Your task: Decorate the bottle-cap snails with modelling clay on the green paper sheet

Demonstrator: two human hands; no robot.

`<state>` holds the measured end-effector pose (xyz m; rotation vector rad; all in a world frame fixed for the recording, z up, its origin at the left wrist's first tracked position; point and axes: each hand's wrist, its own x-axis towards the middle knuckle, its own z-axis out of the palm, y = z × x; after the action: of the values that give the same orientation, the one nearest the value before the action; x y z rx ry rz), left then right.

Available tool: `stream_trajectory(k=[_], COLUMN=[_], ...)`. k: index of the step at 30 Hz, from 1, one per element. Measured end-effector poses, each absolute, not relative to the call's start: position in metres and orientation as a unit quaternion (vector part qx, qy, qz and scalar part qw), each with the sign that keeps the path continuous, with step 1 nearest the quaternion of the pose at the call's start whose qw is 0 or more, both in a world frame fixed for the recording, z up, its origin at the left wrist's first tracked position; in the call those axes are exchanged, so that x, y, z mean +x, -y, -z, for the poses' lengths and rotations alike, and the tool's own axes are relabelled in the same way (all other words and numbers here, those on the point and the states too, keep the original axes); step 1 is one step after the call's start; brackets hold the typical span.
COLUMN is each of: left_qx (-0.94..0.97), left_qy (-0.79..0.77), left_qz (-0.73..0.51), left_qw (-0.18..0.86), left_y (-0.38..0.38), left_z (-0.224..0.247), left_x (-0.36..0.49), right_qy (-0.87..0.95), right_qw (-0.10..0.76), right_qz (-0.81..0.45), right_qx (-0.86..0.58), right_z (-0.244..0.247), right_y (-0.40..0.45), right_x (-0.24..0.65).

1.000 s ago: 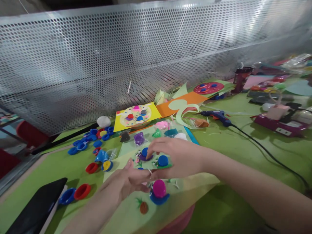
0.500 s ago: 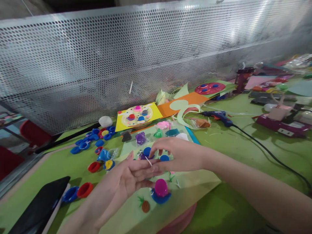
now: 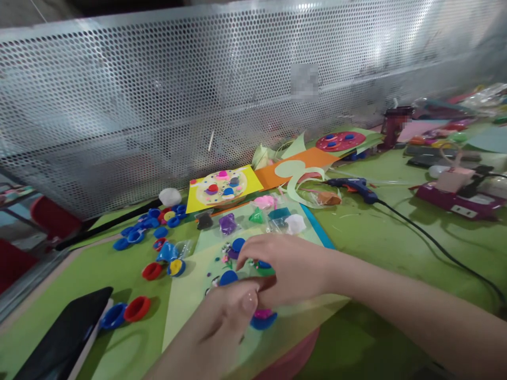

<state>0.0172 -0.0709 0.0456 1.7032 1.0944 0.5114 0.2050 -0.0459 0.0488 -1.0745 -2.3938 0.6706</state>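
Observation:
My left hand [image 3: 222, 322] is closed, its thumb laid over the fingers and meeting my right hand. My right hand [image 3: 291, 264] curves over from the right with bent fingers, its thumb side pressed to the left fingertips. Whatever lies between them is hidden. Beneath both is a pale yellow-green sheet [image 3: 180, 301] with blue bottle caps [image 3: 228, 277] and small clay bits on it. A magenta cap [image 3: 262, 313] resting on a blue piece [image 3: 264, 322] shows just below the hands, partly covered.
Bagged clay pieces [image 3: 227, 224] lie behind the sheet, near a yellow decorated card [image 3: 253, 180]. Loose caps [image 3: 152, 271] and a black phone [image 3: 65, 332] are at left. A glue gun [image 3: 352, 184] with a trailing cord and a purple power strip [image 3: 459, 203] lie right.
My left hand has turned over from palm-up and closed, moving nearer me. The thin white strip seen on its fingers is now out of sight. My right hand has lowered slightly.

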Motion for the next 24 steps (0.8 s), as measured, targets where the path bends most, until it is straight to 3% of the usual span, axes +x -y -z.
stream_trajectory(k=[3,10,24], left_qx=[0.791,0.881,0.851], left_qy=[-0.417,-0.304,-0.402], left_qz=[-0.181,-0.157,-0.180], left_qw=[0.409,0.328,0.286], left_y=[0.074,0.072,0.068], left_z=[-0.050,-0.052,-0.052], left_x=[0.022,0.033,0.001], right_qy=[0.872,0.896,0.880], right_qw=[0.197,0.178,0.214], right_qz=[-0.227,-0.153,-0.137], right_qx=[-0.386,-0.375,-0.402], right_z=[-0.050,-0.048,-0.050], right_y=[0.050,0.055,0.043], right_x=[0.199,0.192,0.210])
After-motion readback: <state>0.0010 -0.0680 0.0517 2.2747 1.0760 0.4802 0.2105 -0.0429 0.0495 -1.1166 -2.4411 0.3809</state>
